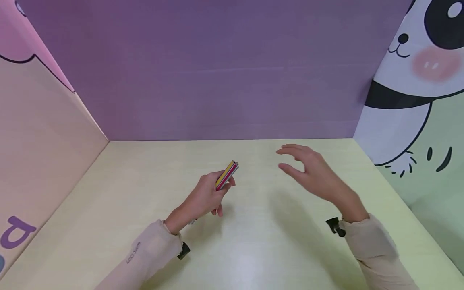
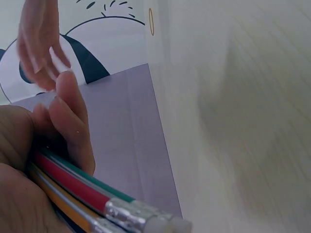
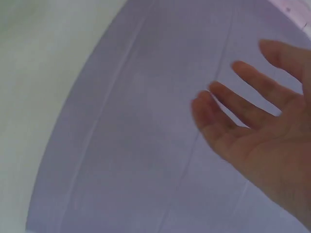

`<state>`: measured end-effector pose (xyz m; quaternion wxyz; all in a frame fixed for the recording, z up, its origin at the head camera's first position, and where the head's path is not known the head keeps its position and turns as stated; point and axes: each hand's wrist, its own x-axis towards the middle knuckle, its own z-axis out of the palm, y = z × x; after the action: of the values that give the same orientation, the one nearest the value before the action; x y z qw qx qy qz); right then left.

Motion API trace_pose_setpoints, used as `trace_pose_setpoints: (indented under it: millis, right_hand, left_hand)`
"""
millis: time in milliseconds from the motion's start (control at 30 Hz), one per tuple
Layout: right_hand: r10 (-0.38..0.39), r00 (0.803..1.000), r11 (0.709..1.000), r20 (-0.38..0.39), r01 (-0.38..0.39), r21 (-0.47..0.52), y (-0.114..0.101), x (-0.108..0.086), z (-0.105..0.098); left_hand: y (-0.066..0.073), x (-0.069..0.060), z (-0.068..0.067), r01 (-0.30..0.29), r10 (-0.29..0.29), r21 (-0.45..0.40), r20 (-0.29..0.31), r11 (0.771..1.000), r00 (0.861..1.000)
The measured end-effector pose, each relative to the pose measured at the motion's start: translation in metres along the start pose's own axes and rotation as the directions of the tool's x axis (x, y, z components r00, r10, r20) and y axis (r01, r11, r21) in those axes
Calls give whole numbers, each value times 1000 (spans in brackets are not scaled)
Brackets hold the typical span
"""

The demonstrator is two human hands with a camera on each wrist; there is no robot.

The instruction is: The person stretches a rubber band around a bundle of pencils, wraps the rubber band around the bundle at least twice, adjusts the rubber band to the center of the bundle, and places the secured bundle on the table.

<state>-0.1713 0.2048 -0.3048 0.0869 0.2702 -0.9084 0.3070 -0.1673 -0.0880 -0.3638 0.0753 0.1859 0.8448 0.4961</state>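
We've got the pencils (image 1: 227,176) gripped in our left hand (image 1: 208,195), slanting forward-right, empty right hand (image 1: 315,173) spread loosely right of them.

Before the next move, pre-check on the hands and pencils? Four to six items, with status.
1. Grip on pencils: ok. Left hand is curled round the bundle.
2. Right hand free: ok. It hovers over the table, fingers apart, nothing seen in it.
3. Both hands on the bundle: not ok. The right hand is apart from it.
4. Eraser ends showing: ok, in the left wrist view.
5. Pencil count: cannot tell. They overlap and the hand covers part of them.
6. Thin orange loop identified: cannot tell. It shows only in the left wrist view, too small to name.
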Motion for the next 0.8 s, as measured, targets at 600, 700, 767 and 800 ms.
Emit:
trace_pose_setpoints:
  millis: [600, 700, 767, 800]
  right_hand:
    - [421, 830, 900, 366, -330, -286, 119, -32, -40]
    - [453, 809, 886, 374, -363, -289, 129, -33, -35]
    - [472, 799, 877, 373, -382, -290, 133, -33, -33]
    - [479, 797, 873, 368, -390, -292, 135, -33, -32]
  left_hand:
    - [-6, 7, -3, 72, -14, -323, 179, 944, 984]
    - [-6, 7, -3, 95, -8, -413, 206, 906, 978]
    - [-6, 7, -2, 109, -8, -454, 220, 884, 975]
    - [-6, 7, -2, 114, -6, -469, 225, 876, 974]
